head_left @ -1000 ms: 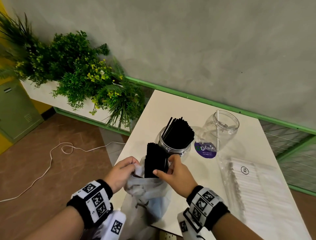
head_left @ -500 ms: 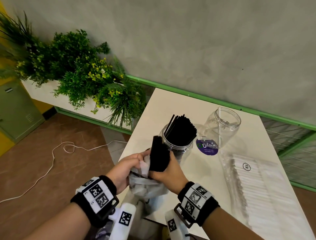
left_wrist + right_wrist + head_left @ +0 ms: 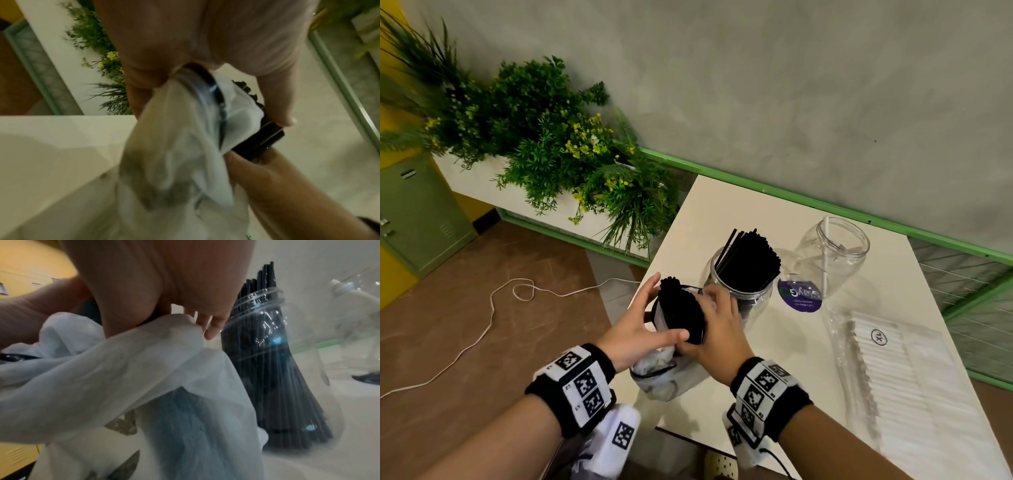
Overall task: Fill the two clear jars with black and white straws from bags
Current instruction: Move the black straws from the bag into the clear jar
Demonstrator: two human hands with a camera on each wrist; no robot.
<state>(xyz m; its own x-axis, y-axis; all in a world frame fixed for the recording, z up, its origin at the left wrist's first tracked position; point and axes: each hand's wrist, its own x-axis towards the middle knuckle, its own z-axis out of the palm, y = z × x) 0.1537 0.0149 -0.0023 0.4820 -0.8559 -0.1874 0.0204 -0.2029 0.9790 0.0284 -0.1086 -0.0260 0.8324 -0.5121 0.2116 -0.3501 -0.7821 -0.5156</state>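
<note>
A bundle of black straws [image 3: 681, 310] sticks out of a white plastic bag [image 3: 667, 373] at the table's near left corner. My left hand [image 3: 650, 318] wraps it from the left, thumb across its near side, and the bag [image 3: 174, 154] hangs from under my palm. My right hand [image 3: 722, 329] grips the bundle [image 3: 259, 142] from the right, fingers on the bunched bag [image 3: 123, 369]. Just behind stands a clear jar [image 3: 743, 284] packed with black straws [image 3: 277, 369]. A second clear jar [image 3: 832, 253] holds one white straw.
A clear bag of white straws [image 3: 893, 377] lies along the table's right side. A purple round lid [image 3: 799, 296] lies between the jars. Plants [image 3: 558, 154] fill a planter to the left, and a white cable [image 3: 493, 308] runs over the floor.
The bundle has come up and nearer the black-straw jar, and the bag has slid down it. My left hand left the bag's rim and now wraps the bundle.
</note>
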